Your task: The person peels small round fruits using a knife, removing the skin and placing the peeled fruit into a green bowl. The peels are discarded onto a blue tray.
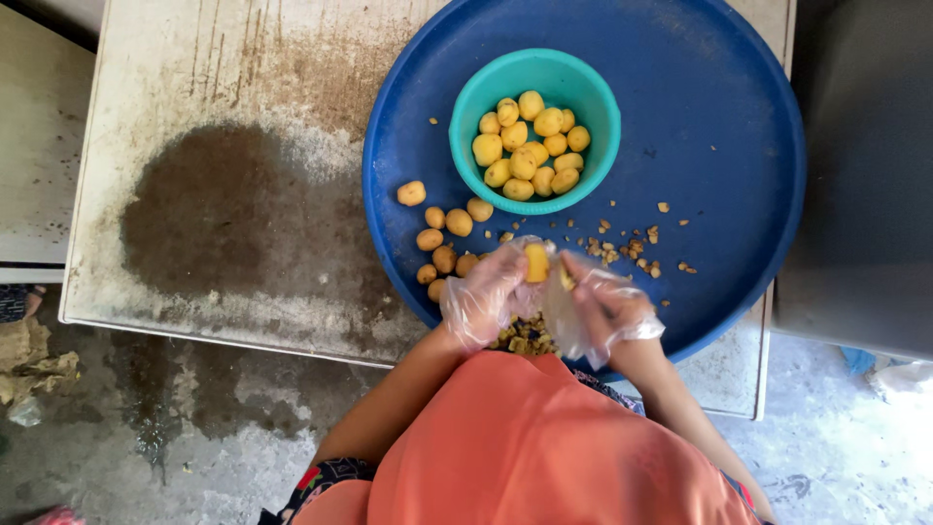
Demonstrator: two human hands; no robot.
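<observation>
While the gloved left hand [483, 297] clamps the yellow potato [536, 262] over the blue tray [739, 146], the right hand [604, 309], grip closed on sth small & hidden, does best w/ shallow scrapes.

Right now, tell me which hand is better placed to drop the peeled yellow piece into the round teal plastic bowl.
Left. The left hand already holds the peeled yellow piece and sits just below the round teal plastic bowl; the right hand seems busy with a small scrap.
</observation>
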